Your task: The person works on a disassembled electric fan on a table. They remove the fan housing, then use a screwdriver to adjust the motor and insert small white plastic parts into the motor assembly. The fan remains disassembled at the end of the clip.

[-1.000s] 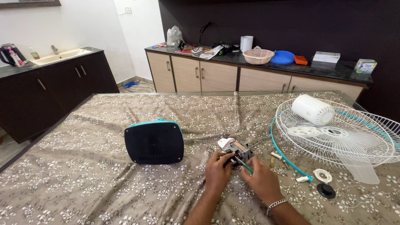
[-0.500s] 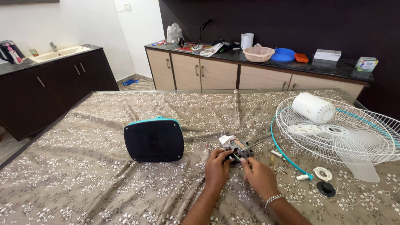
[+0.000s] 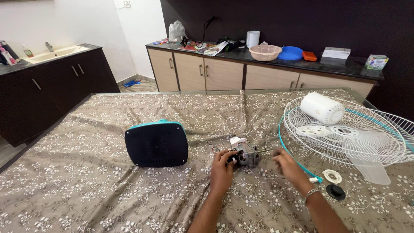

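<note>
Two hands: left hand (image 3: 223, 166) clamped on fan motor (image 3: 246, 154), right hand (image 3: 288, 166) loosely apart.

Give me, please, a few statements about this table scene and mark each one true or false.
1. The left hand grips the small fan motor. True.
2. The right hand holds the white motor cover. False: that cover lies on the wire fan guard, away from the hand.
3. The dark, teal-edged fan base lies to the left of the motor. True.
4. The black round cap sits on the counter. False: it lies on the patterned tablecloth.
</note>
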